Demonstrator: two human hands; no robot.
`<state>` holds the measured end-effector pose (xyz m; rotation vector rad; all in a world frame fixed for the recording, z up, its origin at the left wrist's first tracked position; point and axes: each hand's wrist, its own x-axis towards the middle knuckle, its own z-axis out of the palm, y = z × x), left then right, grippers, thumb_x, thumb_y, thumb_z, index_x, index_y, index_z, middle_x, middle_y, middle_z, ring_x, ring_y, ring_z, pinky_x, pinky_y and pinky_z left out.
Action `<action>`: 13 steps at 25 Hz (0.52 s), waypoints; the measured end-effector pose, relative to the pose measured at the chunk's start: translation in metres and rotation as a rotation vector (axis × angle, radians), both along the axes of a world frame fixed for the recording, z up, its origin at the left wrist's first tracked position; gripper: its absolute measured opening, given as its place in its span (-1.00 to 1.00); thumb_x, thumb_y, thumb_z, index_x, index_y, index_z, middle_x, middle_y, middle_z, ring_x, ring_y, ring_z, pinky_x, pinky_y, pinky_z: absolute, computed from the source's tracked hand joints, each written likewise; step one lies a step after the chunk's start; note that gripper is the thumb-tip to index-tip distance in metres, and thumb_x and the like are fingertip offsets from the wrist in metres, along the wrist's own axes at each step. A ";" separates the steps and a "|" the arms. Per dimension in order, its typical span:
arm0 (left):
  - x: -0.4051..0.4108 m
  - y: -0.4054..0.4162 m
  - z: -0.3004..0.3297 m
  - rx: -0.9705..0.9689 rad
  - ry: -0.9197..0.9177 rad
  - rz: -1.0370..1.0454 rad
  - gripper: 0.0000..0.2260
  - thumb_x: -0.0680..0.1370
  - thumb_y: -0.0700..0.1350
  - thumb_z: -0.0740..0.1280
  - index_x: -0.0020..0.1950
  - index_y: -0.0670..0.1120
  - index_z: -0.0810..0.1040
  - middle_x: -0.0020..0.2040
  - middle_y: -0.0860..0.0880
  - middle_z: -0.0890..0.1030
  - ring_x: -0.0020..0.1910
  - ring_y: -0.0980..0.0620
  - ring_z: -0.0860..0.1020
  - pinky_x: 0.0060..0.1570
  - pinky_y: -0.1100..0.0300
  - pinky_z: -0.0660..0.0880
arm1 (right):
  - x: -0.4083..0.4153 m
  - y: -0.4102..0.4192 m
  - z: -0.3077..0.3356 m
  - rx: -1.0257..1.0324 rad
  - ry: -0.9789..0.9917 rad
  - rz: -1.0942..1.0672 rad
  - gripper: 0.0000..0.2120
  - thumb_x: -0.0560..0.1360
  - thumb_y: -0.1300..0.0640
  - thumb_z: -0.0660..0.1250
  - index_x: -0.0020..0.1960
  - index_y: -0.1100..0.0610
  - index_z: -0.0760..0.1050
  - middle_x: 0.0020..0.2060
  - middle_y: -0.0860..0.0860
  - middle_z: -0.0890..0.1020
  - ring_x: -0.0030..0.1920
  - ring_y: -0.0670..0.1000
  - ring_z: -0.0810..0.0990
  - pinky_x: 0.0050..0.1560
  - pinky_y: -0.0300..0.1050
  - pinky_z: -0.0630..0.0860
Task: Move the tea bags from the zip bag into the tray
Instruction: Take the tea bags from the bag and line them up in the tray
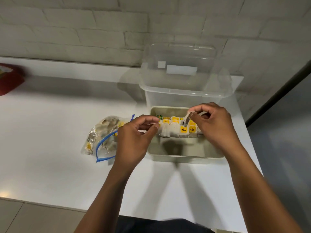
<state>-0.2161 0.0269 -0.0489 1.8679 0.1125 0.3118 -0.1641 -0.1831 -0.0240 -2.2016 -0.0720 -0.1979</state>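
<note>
Your left hand pinches thin string at row's left end; your right hand pinches small paper tea bag above beige rectangular tray, frame centre. Row of yellow-tagged tea bags already in tray. More in clear blue-zip bag, centre-left on white surface. Judgement: bags light, soft, tearable; grip paper body, not string.

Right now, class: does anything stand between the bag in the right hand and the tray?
Nothing visible does. The right hand pinches a tea bag directly above the open tray, over the row of bags already standing inside.
</note>
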 end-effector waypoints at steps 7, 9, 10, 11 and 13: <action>0.015 -0.022 -0.033 0.132 0.011 -0.048 -0.87 0.51 -0.19 0.46 -0.02 0.02 0.71 -0.17 0.17 0.68 -0.23 0.18 0.62 -0.17 0.36 0.52 | 0.026 -0.045 -0.035 -0.414 0.199 0.042 -0.91 0.49 0.09 0.41 -0.11 -0.08 0.66 -0.18 -0.12 0.68 -0.08 -0.01 0.62 -0.05 -0.07 0.57; 0.022 -0.025 -0.039 0.166 0.017 -0.052 -0.88 0.51 -0.19 0.46 -0.03 0.02 0.70 -0.17 0.17 0.68 -0.23 0.18 0.64 -0.17 0.31 0.55 | 0.033 -0.049 -0.038 -0.477 0.196 0.033 -0.90 0.49 0.11 0.39 -0.11 -0.05 0.66 -0.18 -0.08 0.67 -0.10 0.02 0.60 -0.12 -0.10 0.54; 0.025 -0.027 -0.041 0.188 0.021 -0.055 -0.89 0.51 -0.19 0.45 -0.05 0.02 0.69 -0.17 0.17 0.68 -0.23 0.18 0.63 -0.18 0.31 0.55 | 0.037 -0.050 -0.039 -0.506 0.200 0.026 -0.89 0.50 0.13 0.37 -0.11 -0.04 0.65 -0.18 -0.06 0.67 -0.11 0.04 0.59 -0.16 -0.12 0.52; 0.027 -0.028 -0.043 0.216 0.022 -0.062 -0.89 0.51 -0.19 0.45 -0.06 0.02 0.68 -0.18 0.17 0.67 -0.23 0.18 0.63 -0.19 0.31 0.54 | 0.041 -0.051 -0.040 -0.532 0.207 0.025 -0.87 0.49 0.15 0.35 -0.12 -0.03 0.65 -0.18 -0.03 0.66 -0.11 0.05 0.59 -0.18 -0.13 0.50; 0.033 -0.032 -0.047 0.272 0.029 -0.100 -0.90 0.51 -0.19 0.44 -0.08 0.01 0.66 -0.19 0.16 0.66 -0.23 0.18 0.63 -0.18 0.25 0.57 | 0.048 -0.052 -0.045 -0.571 0.228 0.027 -0.85 0.48 0.19 0.33 -0.14 -0.03 0.62 -0.17 0.01 0.65 -0.10 0.07 0.58 -0.20 -0.15 0.47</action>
